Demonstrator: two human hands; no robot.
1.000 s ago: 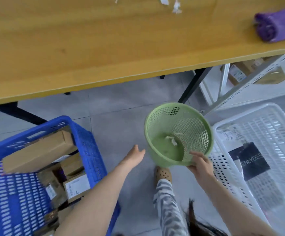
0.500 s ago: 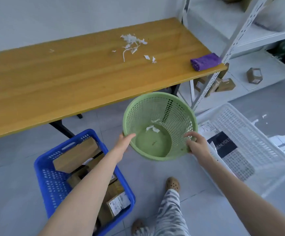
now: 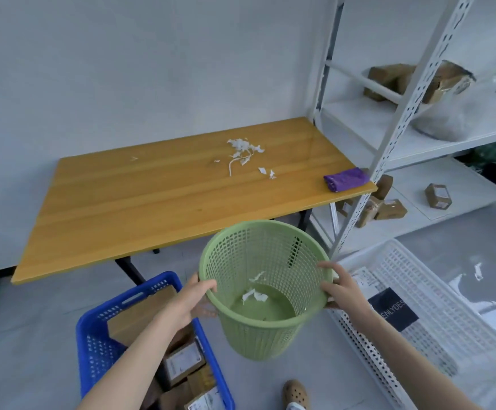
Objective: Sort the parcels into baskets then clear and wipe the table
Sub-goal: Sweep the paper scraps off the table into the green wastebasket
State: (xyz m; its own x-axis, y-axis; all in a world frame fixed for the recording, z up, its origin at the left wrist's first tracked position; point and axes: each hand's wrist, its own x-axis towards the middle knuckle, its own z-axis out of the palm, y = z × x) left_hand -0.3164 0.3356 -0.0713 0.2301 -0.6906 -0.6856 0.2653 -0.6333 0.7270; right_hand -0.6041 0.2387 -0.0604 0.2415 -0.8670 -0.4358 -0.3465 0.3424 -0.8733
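A green mesh waste bin hangs in the air in front of the wooden table, held by both hands. My left hand grips its left rim and my right hand grips its right rim. A few white paper scraps lie on the bin's bottom. More white scraps are scattered on the table's far right part. A folded purple cloth rests at the table's right edge. On the floor, a blue basket holds brown boxes, and a white basket holds flat mail bags.
A white metal shelf rack stands right of the table with brown parcels and a plastic bag on its shelves. A black table leg reaches the floor behind the blue basket. My shoe shows at the bottom.
The bin rose from near the floor toward table height. My left hand, free before, took hold of the left rim. The view tilted up to show the whole table and shelves.
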